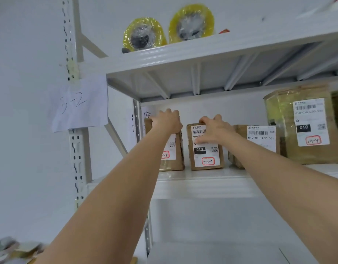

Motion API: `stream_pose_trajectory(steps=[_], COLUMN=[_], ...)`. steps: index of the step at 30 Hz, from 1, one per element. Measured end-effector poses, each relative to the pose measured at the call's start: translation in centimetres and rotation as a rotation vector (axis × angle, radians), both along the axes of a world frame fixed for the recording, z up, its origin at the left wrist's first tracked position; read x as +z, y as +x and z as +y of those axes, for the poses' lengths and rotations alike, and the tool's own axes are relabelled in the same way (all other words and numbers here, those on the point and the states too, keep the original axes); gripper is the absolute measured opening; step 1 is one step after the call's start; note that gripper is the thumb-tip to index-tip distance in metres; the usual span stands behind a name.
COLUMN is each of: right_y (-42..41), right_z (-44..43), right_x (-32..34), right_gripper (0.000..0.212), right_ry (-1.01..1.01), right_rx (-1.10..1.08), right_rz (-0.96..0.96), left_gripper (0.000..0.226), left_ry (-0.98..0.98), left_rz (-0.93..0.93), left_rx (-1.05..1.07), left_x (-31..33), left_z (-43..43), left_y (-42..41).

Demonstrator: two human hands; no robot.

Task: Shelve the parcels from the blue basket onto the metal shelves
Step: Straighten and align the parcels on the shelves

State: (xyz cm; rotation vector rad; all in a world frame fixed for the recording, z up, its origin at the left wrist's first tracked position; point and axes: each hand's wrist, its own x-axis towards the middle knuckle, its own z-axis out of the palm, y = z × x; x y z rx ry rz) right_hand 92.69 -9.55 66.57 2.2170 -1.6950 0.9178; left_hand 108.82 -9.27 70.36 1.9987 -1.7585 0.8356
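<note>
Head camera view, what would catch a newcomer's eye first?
Two bare arms reach up to the middle shelf, the left hand gripping the top of the leftmost parcel and the right hand gripping the second parcel beside it. Above, two yellow-wrapped rolls stand on the upper shelf. A paper sign reading 3-2 hangs on the shelving upright.
</note>
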Motion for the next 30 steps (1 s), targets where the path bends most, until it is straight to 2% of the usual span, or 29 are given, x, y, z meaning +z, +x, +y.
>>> stream_pose_trajectory(steps=[8,14,18,21,23,26,30], right_y=[5.0,5.3,5.1,3.6,1.7,-2.3,-9.5], right_z=[-0.7,-1.1,-0.8,0.0,0.6,1.1,1.4], right_x=[-1.1,-1.3,-1.3,-0.9,-0.6,-0.1,0.4], right_gripper=[0.072,0.072,0.085,0.088,0.073,0.050,0.048], right_ry=[-0.011,-0.030,0.005,-0.102,-0.223,-0.354,-0.499], right_rx=[0.057,0.033,0.081,0.064,0.050,-0.014,-0.190], right_rz=[-0.054,-0.070,-0.069,-0.071,-0.089,-0.161,-0.213], left_gripper=[0.046,0.045,0.045,0.048,0.049,0.046,0.046], left_ry=[-0.047,-0.048,-0.036,-0.077,-0.146,-0.222,-0.212], left_rz=[-0.002,-0.014,-0.018,-0.067,-0.072,-0.010,-0.055], left_rx=[-0.023,-0.040,-0.021,0.019,-0.073,-0.333,-0.528], left_x=[0.0,-0.2,-0.3,-0.4,-0.5,-0.9,-1.8], left_z=[0.4,0.7,0.9,1.1,1.1,1.3,1.2], left_y=[3.2,4.0,3.7,2.4,-0.3,-6.4,-14.3])
